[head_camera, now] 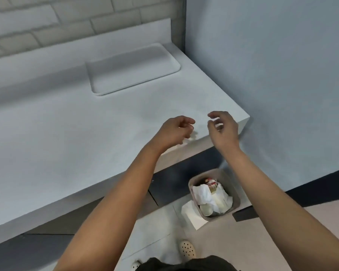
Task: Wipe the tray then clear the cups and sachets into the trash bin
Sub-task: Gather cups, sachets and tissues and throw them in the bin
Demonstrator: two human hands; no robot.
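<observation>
A white rectangular tray (133,68) lies bare on the white counter (67,133) near the back wall. My left hand (174,130) hovers over the counter's front right corner with loosely curled fingers, holding nothing. My right hand (223,128) hangs beside it, just past the counter edge, fingers relaxed and bent, also holding nothing. On the floor below stands a small beige trash bin (235,204) holding white cups (205,209), crumpled white tissue (204,194) and a red-and-white sachet (212,185).
A white paper sheet (190,214) lies on the floor against the bin's left side. A pale blue wall (282,75) closes the right side, a tiled wall (47,26) the back. My shoes (187,248) stand on the floor below.
</observation>
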